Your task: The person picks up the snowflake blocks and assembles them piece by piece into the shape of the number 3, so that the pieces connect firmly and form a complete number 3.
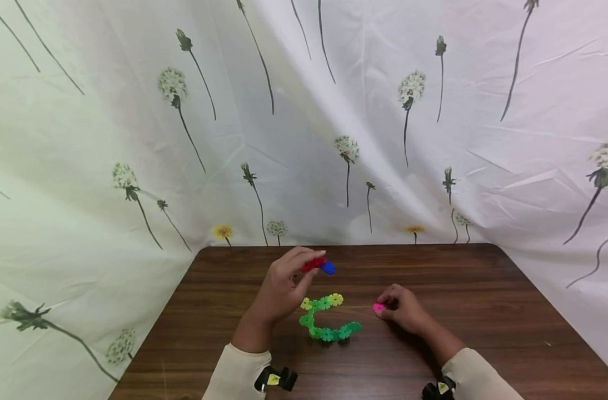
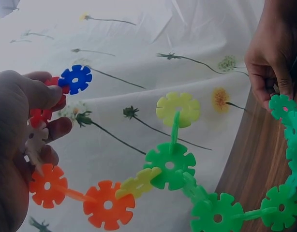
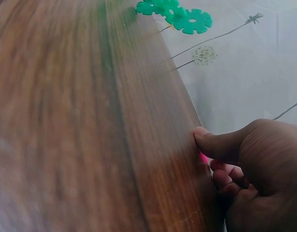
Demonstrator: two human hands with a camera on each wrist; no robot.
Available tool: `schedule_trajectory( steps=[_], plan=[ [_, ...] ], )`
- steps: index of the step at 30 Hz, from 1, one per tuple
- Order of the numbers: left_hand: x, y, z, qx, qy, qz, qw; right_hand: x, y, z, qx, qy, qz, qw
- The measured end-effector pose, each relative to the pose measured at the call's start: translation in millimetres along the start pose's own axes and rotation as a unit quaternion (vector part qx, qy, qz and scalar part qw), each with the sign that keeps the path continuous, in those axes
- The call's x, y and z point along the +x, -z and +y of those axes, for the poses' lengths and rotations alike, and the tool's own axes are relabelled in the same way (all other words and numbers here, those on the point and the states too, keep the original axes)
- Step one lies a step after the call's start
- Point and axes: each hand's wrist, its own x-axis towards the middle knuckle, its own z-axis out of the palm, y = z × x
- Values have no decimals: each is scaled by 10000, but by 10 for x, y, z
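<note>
My left hand point(image 1: 276, 291) is raised over the table and grips a chain of notched plastic flower discs by its red discs point(image 1: 312, 264). A blue disc point(image 1: 328, 268) sticks out past the fingertips. From under this hand, orange discs point(image 2: 108, 205) lead through a yellow disc point(image 2: 139, 182) to the green discs point(image 1: 328, 335), which curve below and to the right. Another yellow disc point(image 2: 178, 109) branches off a green one. Lower and to the right, my right hand point(image 1: 406, 311) pinches a loose pink disc point(image 1: 379, 307) close to the tabletop; its fingers mostly hide it in the right wrist view.
The dark wooden table point(image 1: 484, 289) has rounded far corners. Behind it and along its sides hangs a pale cloth point(image 1: 304, 128) printed with dandelions. Each wrist wears a black camera strap, one of them the left strap point(image 1: 276, 379).
</note>
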Motion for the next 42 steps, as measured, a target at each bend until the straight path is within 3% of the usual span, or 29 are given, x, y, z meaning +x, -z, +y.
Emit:
schedule_trajectory(
  steps=[7,15,23,27,34,42],
  plan=[
    [-3,3,-5,24,-10,26,10000,1,7,-47,245,-449,-94,9986],
    [-2,7,-7,89,171,-13,9998,-1,14,-19,460,-212,-92,9987],
    [4,4,-24,32,37,3,10000,8,-10,-10,491,105,-27,9987],
    [10,6,-28,-75,-14,-22,10000,15,-7,-85,701,113,-90,9974],
    [13,10,-34,-51,-190,43,9998,49,23,-287,1154,-320,-149,9927],
    [11,5,-22,47,-103,55,9999,76,21,-464,1254,-104,42,9920]
  ],
)
